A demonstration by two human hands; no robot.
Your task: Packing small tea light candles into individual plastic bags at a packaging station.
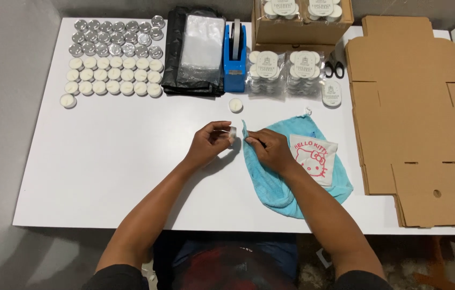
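Head view, left to right: at ten o'clock sit rows of white wax tealight candles (112,75). My left hand (207,144) pinches a small white tealight candle (232,132) at centre, fingers closed round it. My right hand (270,149) grips the edge of the light blue terry cloth (270,188), fingers closed on a fold. A loose pinch could drop the candle; tugging the cloth might knock the lone tealight (235,104) at twelve o'clock.
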